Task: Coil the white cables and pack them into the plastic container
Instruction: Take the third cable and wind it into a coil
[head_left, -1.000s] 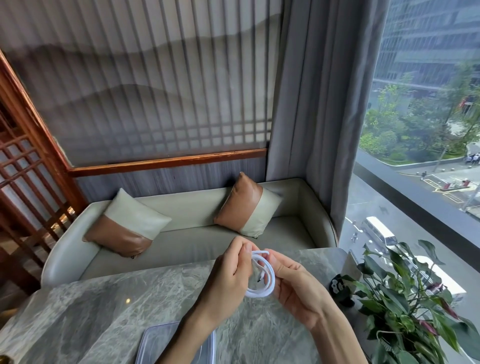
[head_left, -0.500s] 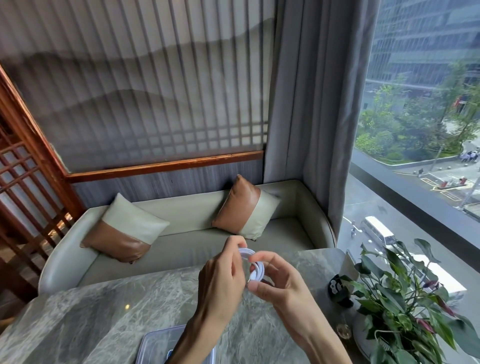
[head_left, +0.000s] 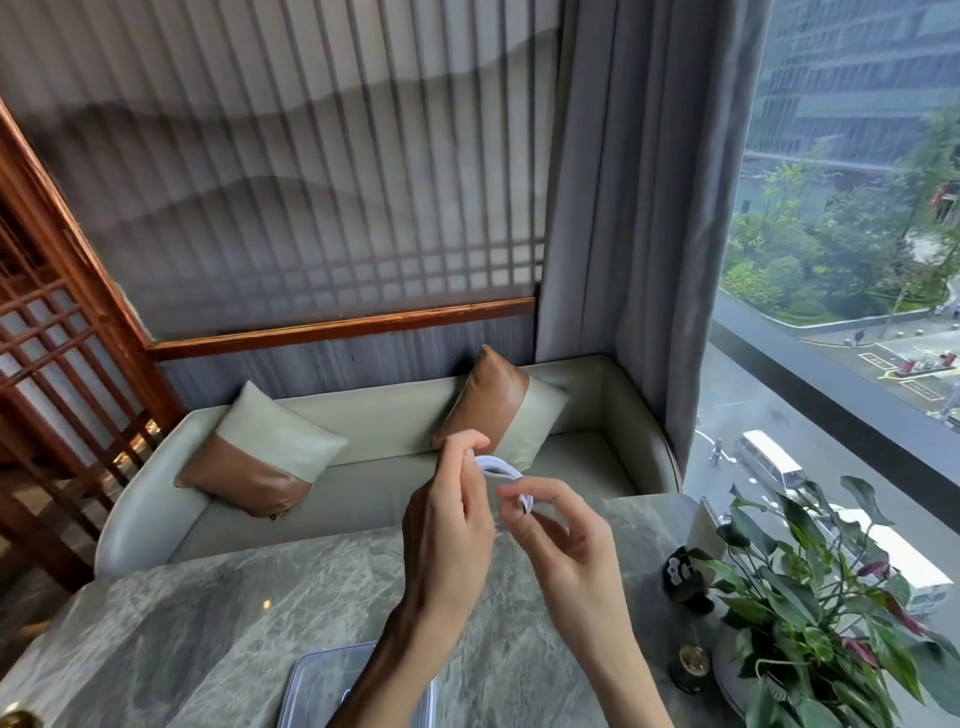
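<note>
The white cable (head_left: 501, 467) is a small coil, held up in the air between my two hands, above the far part of the marble table (head_left: 208, 613). My left hand (head_left: 447, 540) pinches the top of the coil with thumb and fingers closed on it. My right hand (head_left: 563, 545) holds the lower right side of the coil — the forefinger and thumb are closed around the loops, the other fingers are loosely bent. Only part of the coil is visible; the rest is hidden behind my fingers. The plastic container (head_left: 322, 686) lies on the table below my left forearm, near the bottom edge, partly covered by the arm. At the right stands a green plant (head_left: 810, 597) — well apart from the coil. Beyond the table is a pale sofa (head_left: 395, 467) with two cushions.
</note>
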